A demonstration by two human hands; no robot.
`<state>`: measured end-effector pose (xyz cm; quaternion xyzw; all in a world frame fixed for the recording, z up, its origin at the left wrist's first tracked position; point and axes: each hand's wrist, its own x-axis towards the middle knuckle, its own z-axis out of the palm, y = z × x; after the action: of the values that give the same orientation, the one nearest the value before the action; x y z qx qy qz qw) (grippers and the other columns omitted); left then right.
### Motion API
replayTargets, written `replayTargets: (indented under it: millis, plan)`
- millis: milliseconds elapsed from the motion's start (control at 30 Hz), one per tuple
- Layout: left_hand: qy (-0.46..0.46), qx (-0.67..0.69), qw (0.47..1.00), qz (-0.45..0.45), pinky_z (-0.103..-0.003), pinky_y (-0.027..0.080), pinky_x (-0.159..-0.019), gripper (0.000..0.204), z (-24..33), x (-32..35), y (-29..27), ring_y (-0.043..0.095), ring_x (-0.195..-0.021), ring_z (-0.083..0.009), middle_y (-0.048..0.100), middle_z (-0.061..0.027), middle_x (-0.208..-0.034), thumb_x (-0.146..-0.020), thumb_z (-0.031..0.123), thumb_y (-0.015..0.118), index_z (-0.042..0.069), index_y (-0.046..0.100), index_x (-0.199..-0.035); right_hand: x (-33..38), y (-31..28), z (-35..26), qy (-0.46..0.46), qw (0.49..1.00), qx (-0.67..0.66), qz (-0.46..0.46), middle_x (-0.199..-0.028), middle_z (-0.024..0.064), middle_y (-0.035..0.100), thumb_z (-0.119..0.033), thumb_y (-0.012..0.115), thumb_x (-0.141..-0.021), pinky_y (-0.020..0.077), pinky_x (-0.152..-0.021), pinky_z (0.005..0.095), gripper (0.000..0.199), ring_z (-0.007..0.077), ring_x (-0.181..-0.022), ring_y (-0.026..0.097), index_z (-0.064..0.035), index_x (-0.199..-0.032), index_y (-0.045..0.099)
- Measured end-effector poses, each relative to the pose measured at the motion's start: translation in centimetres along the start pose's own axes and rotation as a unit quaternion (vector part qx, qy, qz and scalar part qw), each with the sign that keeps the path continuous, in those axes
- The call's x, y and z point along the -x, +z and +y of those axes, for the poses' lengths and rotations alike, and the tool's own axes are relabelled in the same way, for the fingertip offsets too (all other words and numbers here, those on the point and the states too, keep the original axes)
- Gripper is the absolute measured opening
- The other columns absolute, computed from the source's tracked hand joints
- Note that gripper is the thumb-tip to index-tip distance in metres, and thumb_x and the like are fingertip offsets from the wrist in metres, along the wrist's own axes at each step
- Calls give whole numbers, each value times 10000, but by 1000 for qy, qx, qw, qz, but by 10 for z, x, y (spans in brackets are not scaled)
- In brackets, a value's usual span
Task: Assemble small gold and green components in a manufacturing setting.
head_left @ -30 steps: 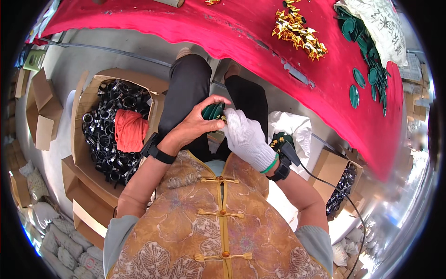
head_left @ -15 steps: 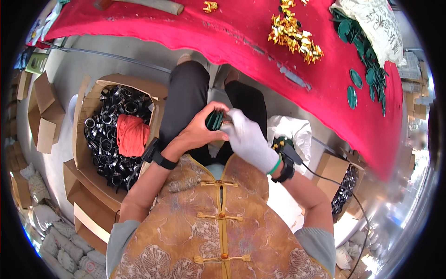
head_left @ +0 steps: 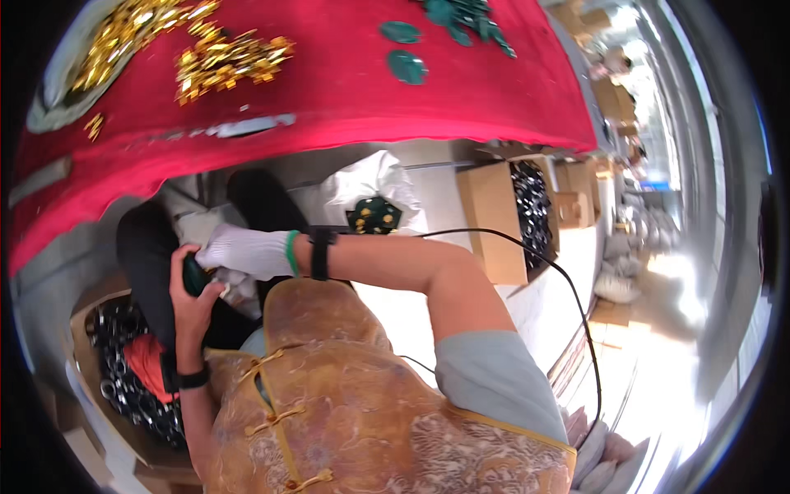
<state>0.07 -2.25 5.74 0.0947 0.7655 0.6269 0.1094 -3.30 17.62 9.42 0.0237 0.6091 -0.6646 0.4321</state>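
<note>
Both hands have stayed together over the lap since a second ago: bare left hand (head_left: 191,303) and gloved right hand (head_left: 240,249) keep their fingers pinching the small dark green piece (head_left: 194,276), near the box of black rings (head_left: 123,387) at left.

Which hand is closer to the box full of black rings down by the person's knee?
Left. The left hand sits just above the box of black rings; the gloved right hand is farther up, beyond it.

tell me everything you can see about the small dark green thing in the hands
The small dark green piece looks smooth and glossy, mostly hidden, so its full shape cannot be told. It sits low over the person's lap, below the red cloth's edge. The bare left hand cups it from below, and the white-gloved right hand presses on it from above.
</note>
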Motion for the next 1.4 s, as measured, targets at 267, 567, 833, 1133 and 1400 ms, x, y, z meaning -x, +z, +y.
replayTargets:
  millis: [267, 567, 833, 1133, 1400]
  plan:
    - [-68, 233, 970, 18, -301, 418, -1009, 575, 11, 4, -8, 528, -1095, -168, 545, -41, -1169, -794, 248, 705, 68, 558, -1320, 15, 20, 7, -380, 733, 538, 171, -828, 189, 634, -258, 684, -902, 550, -537, 454, 343, 382, -681, 695, 19, -1062, 561]
    - [50, 84, 994, -43, -364, 444, -1026, 624, 57, 23, 14, 561, -1160, -229, 540, -96, -1213, -722, 159, 898, 71, 569, -1245, 62, 35, 25, -250, 802, 514, 173, -898, 176, 633, -202, 712, -864, 564, -603, 460, 383, 374, -716, 696, -27, -1157, 538]
    - [140, -130, 980, -50, -405, 474, -991, 740, 79, 37, -4, 563, -1145, -357, 513, -160, -1217, -678, 330, 958, 86, 597, -1276, 84, 45, -19, 9, 993, -106, 58, -774, 67, 607, -161, 591, -979, 516, -554, 306, 194, 137, -655, 654, 28, -937, 591]
    - [-9, 214, 976, -35, -331, 413, -1067, 820, 75, 62, 8, 534, -1192, -183, 530, -62, -1241, -691, 270, 984, 82, 533, -1350, 100, 55, -10, -298, 828, 463, 107, -1048, 211, 631, -181, 769, -856, 570, -699, 430, 574, 384, -876, 696, 19, -1317, 491]
    - [23, 168, 982, -84, -374, 399, -1107, 803, 78, 82, 13, 527, -1282, -235, 536, -110, -1302, -703, 245, 976, 82, 510, -1336, 108, 63, 29, -410, 757, 490, 137, -952, 135, 650, -162, 781, -784, 538, -599, 359, 524, 286, -724, 688, 27, -1236, 596]
